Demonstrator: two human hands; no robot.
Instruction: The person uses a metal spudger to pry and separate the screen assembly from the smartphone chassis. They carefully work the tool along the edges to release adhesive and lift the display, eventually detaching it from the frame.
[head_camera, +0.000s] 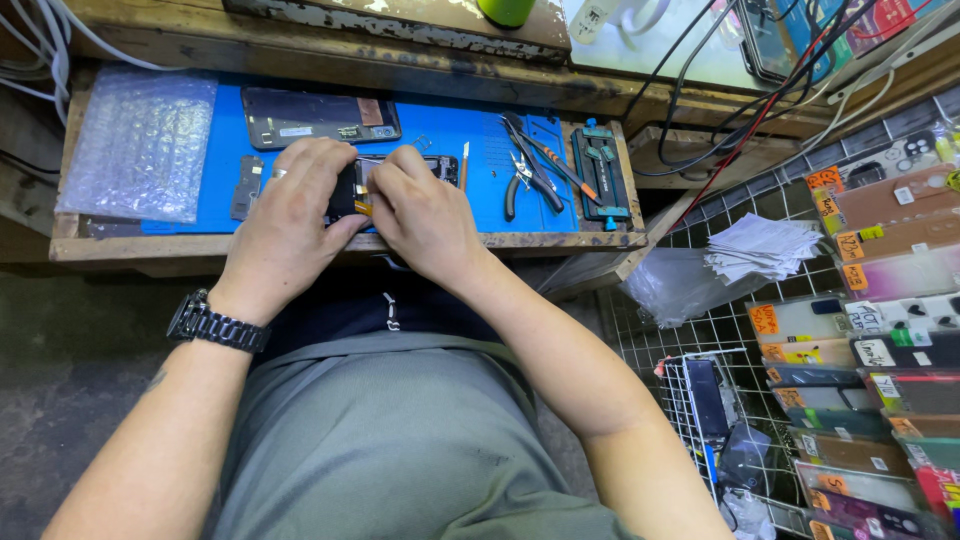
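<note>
Phone (352, 186) lies opened on the blue mat (450, 135), long axis running 9-to-3 o'clock, near the mat's 6 o'clock edge. Left hand (290, 215) clamps its 9 o'clock end, fingers curled over the top, thumb underneath at the near edge. Right hand (420, 210) covers the 3 o'clock end, fingertips bent down onto the middle of the phone; whether they pinch a small part cannot be told, hidden by knuckles. Both hands touch the phone, equally near. Second phone panel (318, 116) lies at 12 o'clock of the hands, apart. Small plate (246, 187) just at 9 o'clock of left hand. Pliers (522, 172) and clamp jig (600, 170) at 3 o'clock, well apart. Bubble wrap (140, 140) at far 9 o'clock. Wire basket (715, 420) at 5 o'clock holds a dark phone and bagged bits.
</note>
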